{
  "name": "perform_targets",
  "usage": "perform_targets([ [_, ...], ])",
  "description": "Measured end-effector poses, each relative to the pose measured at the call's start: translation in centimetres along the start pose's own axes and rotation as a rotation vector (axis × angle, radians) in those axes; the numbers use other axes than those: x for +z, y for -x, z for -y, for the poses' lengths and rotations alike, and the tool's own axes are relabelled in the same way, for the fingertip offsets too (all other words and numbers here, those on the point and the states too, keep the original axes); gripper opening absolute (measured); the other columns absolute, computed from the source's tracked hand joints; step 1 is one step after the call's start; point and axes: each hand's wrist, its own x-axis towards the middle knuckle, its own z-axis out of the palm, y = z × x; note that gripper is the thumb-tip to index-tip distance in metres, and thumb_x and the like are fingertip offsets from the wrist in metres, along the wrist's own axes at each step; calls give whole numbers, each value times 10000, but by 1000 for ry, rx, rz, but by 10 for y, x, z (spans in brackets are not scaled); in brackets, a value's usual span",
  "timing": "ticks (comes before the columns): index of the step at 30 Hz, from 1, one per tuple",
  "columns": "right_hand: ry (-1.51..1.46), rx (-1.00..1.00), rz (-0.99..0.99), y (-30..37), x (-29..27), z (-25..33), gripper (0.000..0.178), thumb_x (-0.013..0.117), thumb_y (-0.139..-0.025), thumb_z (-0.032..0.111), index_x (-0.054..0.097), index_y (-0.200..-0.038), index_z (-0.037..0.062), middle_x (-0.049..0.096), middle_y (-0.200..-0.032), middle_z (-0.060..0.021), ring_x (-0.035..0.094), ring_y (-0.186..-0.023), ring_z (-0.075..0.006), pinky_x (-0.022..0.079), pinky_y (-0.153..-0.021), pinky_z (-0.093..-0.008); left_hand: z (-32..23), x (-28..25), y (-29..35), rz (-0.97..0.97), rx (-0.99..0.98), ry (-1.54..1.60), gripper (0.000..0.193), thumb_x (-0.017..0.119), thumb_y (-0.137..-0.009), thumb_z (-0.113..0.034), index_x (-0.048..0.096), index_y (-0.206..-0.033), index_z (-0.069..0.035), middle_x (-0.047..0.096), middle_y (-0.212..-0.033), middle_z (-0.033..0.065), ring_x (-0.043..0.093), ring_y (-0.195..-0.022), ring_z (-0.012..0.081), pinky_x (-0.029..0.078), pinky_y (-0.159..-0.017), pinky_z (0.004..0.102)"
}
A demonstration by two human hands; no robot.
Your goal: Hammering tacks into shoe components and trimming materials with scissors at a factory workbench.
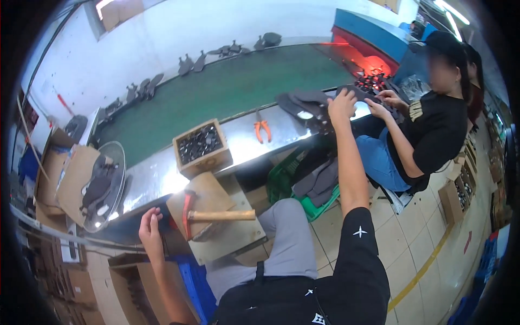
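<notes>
My right hand [342, 105] reaches far forward over the bench edge, its fingers spread at a stack of dark grey flat pieces [309, 97]. Its fingertips are close to another dark grey piece [357, 93] beside a co-worker's hands; a firm hold on it does not show. My left hand [150, 225] is raised at the bench's near edge, its fingers loosely bent and apart, with nothing visible in them. A hammer [222, 215] with a red head and wooden handle lies on a cardboard-topped work block [233, 244] before my lap.
An open box [203, 168] of small dark metal parts and orange-handled pliers [262, 130] sit on the metal ledge [157, 189]. Beyond runs a green conveyor belt [238, 86]. A co-worker [433, 108] sits at right. Green crates [314, 208] stand below; a round mesh guard [108, 184] is at left.
</notes>
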Motion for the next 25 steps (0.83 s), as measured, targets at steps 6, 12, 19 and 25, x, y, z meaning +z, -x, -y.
perform_targets([
  [6, -317, -45, -51, -20, -8, -8, 298, 648, -939, 235, 563, -1047, -29, 526, -1153, -235, 668, -981, -442, 563, -834, -515, 2, 3, -10, 5, 60, 11, 294, 502, -1047, -150, 612, -1226, 56, 683, -1157, 126, 651, -1010, 170, 487, -924, 304],
  [12, -669, -918, -428, 5, -149, 92, 167, 569, -929, 46, 587, -1094, 43, 542, -1104, -168, 604, -1054, -383, 549, -830, -428, -67, 49, -10, 19, 247, -207, 315, 533, -1030, -167, 616, -1244, 49, 663, -1228, 143, 625, -1129, 223, 450, -1010, 350],
  [19, -1055, -1904, 566, 179, -283, 217, 242, 642, -816, 135, 660, -1046, 63, 603, -1279, -128, 598, -1143, -312, 502, -920, -439, -92, 67, 21, 193, 612, -30, 715, 783, -836, -124, 401, -1417, 46, 528, -1307, 178, 573, -1190, 293, 496, -957, 381],
  [25, -1121, -1079, 219, 291, -132, 183, 945, 806, -771, 331, 302, -1557, 183, 296, -1607, -160, 329, -1454, -377, 259, -1196, -461, -80, 88, 59, 564, 302, 724, 909, 750, -810, -185, 219, -1544, -103, 485, -1436, 128, 530, -1282, 357, 319, -1157, 503],
])
